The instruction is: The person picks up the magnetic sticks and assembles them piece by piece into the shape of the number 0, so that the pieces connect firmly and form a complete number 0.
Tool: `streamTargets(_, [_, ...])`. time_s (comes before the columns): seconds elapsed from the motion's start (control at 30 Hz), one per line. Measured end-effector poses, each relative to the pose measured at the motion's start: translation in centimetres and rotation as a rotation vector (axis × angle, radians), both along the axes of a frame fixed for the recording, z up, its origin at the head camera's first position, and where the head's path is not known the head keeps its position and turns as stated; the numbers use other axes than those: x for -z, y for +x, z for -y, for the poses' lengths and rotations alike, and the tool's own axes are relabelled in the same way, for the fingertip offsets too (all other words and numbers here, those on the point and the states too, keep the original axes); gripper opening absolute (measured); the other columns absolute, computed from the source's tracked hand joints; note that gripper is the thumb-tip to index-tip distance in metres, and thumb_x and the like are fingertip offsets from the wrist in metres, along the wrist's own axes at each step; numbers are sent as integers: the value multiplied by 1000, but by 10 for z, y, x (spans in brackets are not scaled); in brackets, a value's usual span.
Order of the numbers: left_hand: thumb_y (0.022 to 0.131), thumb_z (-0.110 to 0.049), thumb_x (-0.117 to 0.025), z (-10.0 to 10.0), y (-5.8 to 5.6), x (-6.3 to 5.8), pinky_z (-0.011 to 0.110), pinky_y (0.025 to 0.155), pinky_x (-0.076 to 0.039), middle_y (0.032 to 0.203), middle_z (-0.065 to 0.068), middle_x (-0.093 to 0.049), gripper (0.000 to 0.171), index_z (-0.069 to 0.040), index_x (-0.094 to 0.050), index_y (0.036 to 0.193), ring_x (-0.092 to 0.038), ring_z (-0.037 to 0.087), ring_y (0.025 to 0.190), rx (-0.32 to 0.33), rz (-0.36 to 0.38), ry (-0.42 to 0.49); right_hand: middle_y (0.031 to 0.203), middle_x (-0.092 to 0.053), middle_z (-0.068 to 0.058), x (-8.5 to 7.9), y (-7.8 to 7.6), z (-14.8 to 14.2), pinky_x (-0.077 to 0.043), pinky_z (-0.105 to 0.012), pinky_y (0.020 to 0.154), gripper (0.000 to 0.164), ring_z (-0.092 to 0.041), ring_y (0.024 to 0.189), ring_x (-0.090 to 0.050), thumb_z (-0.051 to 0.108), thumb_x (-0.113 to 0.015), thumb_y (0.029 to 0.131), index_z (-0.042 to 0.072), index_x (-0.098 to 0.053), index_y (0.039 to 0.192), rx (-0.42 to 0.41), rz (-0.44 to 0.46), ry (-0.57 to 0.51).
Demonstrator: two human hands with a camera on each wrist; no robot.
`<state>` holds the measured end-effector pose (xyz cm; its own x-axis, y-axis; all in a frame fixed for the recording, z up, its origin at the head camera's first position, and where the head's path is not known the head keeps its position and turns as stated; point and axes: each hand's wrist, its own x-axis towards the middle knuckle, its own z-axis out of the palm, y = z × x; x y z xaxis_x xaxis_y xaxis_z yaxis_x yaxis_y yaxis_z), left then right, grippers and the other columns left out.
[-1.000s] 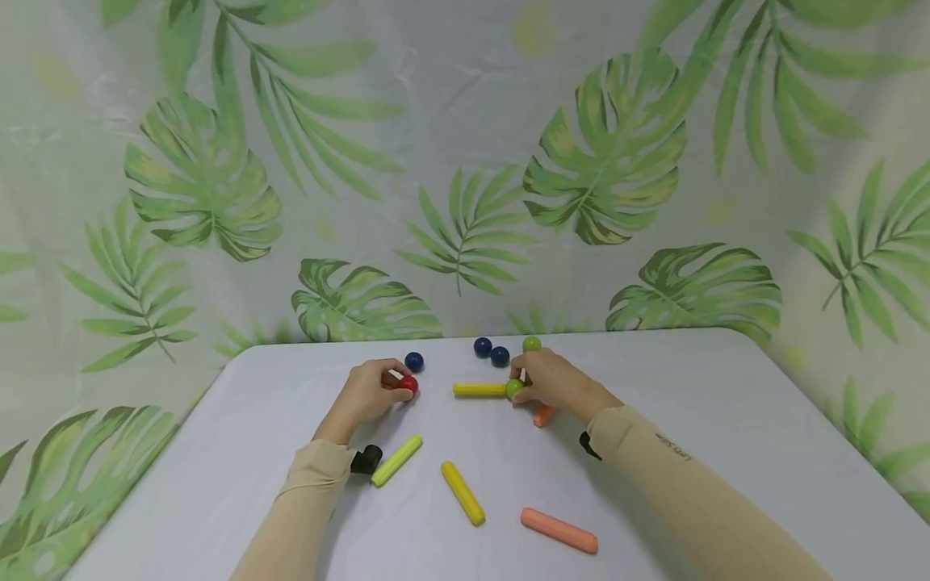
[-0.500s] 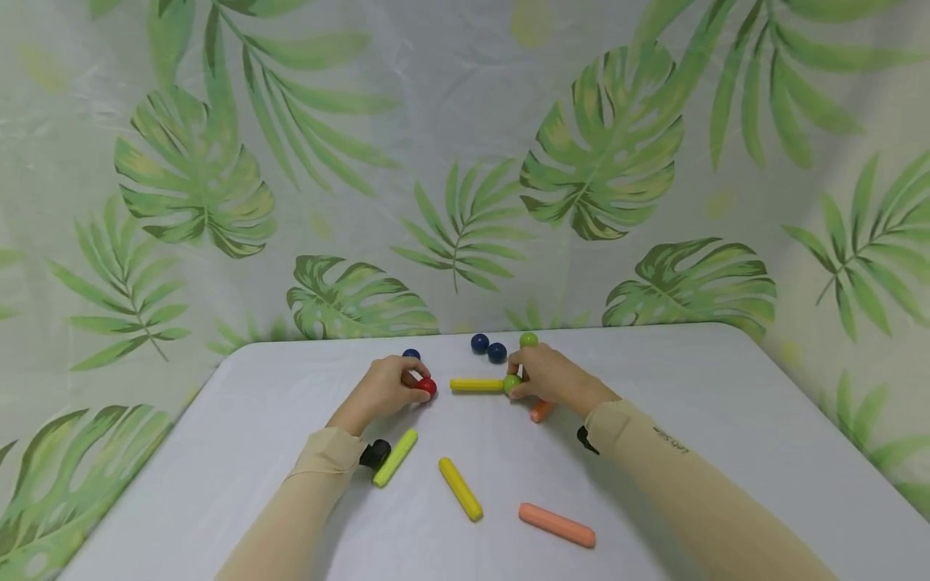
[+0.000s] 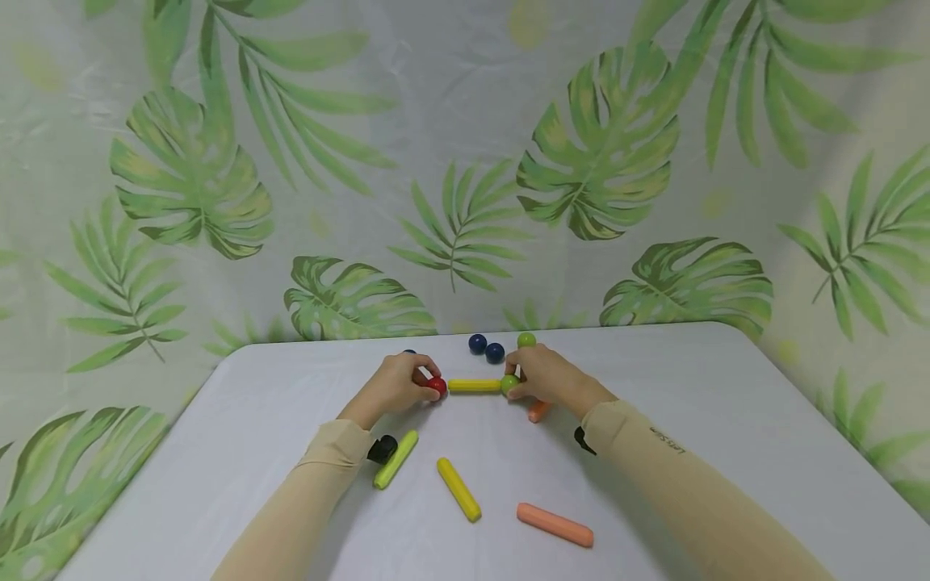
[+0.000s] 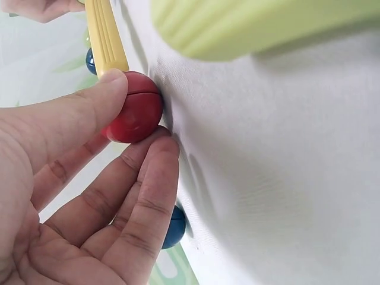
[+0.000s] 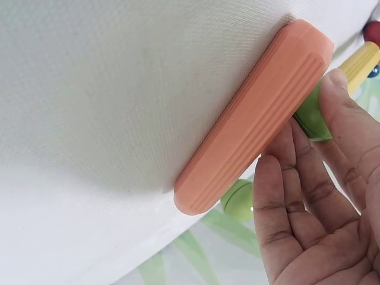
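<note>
My left hand pinches a red ball between thumb and fingers, low over the white cloth. The ball is right at the left end of a yellow stick; whether they touch I cannot tell. At the stick's other end, my right hand pinches a green ball against it. An orange stick lies on the cloth beside the right hand, partly covered by it in the head view. A blue ball behind the left hand is mostly hidden in the head view.
Two blue balls and another green ball sit by the table's far edge. Nearer lie a lime stick by the left wrist camera, a yellow stick and a salmon stick. A leaf-print curtain hangs behind.
My left hand has carried the red ball rightward, up to the yellow stick's left end. The right hand stays at the green ball. The head view has shifted slightly.
</note>
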<state>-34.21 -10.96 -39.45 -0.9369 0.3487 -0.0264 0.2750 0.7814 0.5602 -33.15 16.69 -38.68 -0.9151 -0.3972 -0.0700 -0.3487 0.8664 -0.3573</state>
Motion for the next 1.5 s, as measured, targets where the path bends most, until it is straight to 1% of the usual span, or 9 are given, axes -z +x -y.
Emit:
streamTargets(0.2, [91,-14,-87,-1,-2,-1,30,79,-59,98,7,-80,25,-13,-77,114,-70,16,85,7,-9,-9,83,-68,-3,-1,0,2,-55,-37,85,22,-16,77,-60,20,-86,93,10,-72,106,6,-3,7])
streamTargets(0.4, [91,-14,-87,-1,-3,0,30,79,-58,97,6,-79,25,-13,-76,114,-69,16,85,1,-9,-10,82,-68,-3,-4,2,3,-56,-36,82,21,-15,75,-60,19,-85,94,9,-72,107,6,0,-1])
streamTargets(0.57, [92,-14,-86,0,-1,1,32,81,-59,99,7,-80,26,-11,-75,115,-70,16,88,-1,7,-8,83,-67,-3,-1,4,3,-53,-34,81,21,-16,75,-60,21,-82,97,11,-71,111,23,36,3])
streamTargets(0.73, [92,-15,-87,0,1,2,33,84,-59,100,7,-80,26,-12,-75,114,-70,17,89,-20,13,-16,85,-65,-4,2,3,2,-51,-34,79,26,-16,74,-60,23,-81,99,12,-68,118,17,62,14])
streamTargets(0.93, [92,-14,-86,0,0,2,33,83,-59,99,6,-79,24,-12,-75,113,-69,17,89,-20,0,-21,85,-64,-3,3,1,2,-51,-34,79,35,-15,74,-59,26,-81,98,10,-68,126,5,40,24])
streamTargets(1.1, [92,-14,-86,0,-2,3,32,83,-58,99,6,-78,24,-12,-75,113,-68,17,88,-15,-5,-11,84,-65,-2,2,-1,1,-52,-35,80,36,-15,75,-59,27,-83,97,11,-69,126,-11,19,29])
streamTargets(1.2, [92,-14,-86,0,-2,3,33,84,-58,101,6,-79,26,-11,-74,116,-69,17,89,-14,-6,-8,86,-66,-2,1,-1,1,-53,-36,82,36,-15,76,-60,27,-83,97,11,-69,126,-7,19,29])
streamTargets(1.33, [93,-16,-85,2,-2,2,37,89,-60,103,6,-79,33,-10,-72,122,-71,18,92,-13,-15,-24,87,-66,-3,-1,-1,1,-53,-35,81,40,-15,78,-60,27,-82,98,10,-69,132,-5,31,31])
streamTargets(1.5, [95,-19,-83,7,4,-3,41,92,-59,100,7,-78,35,-7,-70,125,-71,20,90,-4,-51,-47,89,-66,-3,-3,-1,-1,-53,-36,81,47,-16,79,-60,29,-81,98,10,-66,138,-1,46,33])
